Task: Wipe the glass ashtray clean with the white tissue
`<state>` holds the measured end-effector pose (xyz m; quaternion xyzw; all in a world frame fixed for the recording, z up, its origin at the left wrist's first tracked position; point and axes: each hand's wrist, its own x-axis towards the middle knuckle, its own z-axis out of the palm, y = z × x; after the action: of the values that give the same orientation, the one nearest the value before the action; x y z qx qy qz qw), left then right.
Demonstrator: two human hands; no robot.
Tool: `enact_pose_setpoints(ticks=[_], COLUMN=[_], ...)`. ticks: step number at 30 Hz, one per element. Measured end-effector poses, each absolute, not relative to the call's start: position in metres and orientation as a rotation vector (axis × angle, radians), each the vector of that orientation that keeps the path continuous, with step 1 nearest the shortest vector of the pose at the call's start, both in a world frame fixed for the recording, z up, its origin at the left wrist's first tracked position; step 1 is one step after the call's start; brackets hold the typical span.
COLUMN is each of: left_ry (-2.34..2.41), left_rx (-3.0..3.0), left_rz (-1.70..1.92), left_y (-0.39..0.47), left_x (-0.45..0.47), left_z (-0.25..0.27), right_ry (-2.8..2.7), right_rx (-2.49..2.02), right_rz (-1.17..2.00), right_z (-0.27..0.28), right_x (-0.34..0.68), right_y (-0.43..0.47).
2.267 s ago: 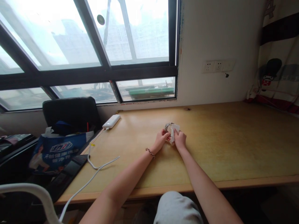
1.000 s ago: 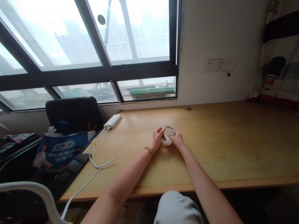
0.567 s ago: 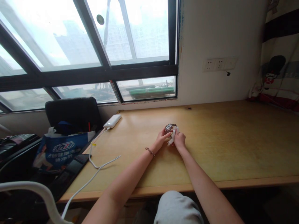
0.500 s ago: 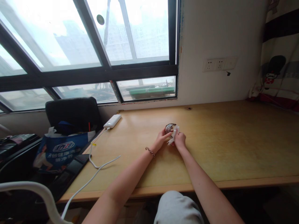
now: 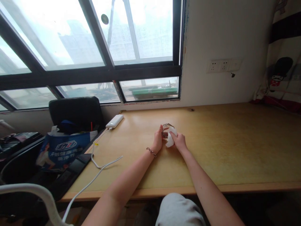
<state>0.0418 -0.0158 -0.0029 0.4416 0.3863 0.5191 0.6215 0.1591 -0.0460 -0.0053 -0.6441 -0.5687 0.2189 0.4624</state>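
My left hand (image 5: 158, 139) grips a small, shiny, rounded see-through object (image 5: 165, 134) with a dark patterned edge, perhaps glass; its exact kind is unclear. A crumpled white tissue (image 5: 171, 140) is pinched by my right hand (image 5: 180, 141) and pressed against the right side of that object. Both hands are close together just above the middle of the wooden desk (image 5: 223, 147). The fingers behind the object and the tissue are partly hidden. A braided bracelet (image 5: 151, 152) circles my left wrist.
At the desk's left edge lies a white power bank (image 5: 114, 121) with a white cable (image 5: 101, 169) trailing toward the front. A black chair (image 5: 75, 111) with a blue shopping bag (image 5: 66, 150) stands to the left. Wall sockets (image 5: 219, 66) are at the back.
My left hand has turned more upright, tilting the shiny object so its see-through side shows. The tissue has shifted slightly left and spreads wider across it. The view has moved slightly.
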Motion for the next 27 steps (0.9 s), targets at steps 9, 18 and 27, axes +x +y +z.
enact_pose_setpoints(ticks=[9,18,27], left_ry=[0.941,0.928,0.884], left_rx=[1.221,1.117,1.159], left_rz=[1.176,1.207,1.168], left_y=[-0.019,-0.015,-0.017], left_x=[0.045,0.041,0.048], left_z=[-0.002,-0.007,-0.004], right_ry=[-1.382,-1.509,-1.43], right_rx=[-1.716,-1.619,-1.709], right_rz=[0.433,0.297,0.344], right_z=[-0.011,0.0,-0.011], right_x=[0.162,0.161,0.161], right_y=[-0.044,-0.054,-0.047])
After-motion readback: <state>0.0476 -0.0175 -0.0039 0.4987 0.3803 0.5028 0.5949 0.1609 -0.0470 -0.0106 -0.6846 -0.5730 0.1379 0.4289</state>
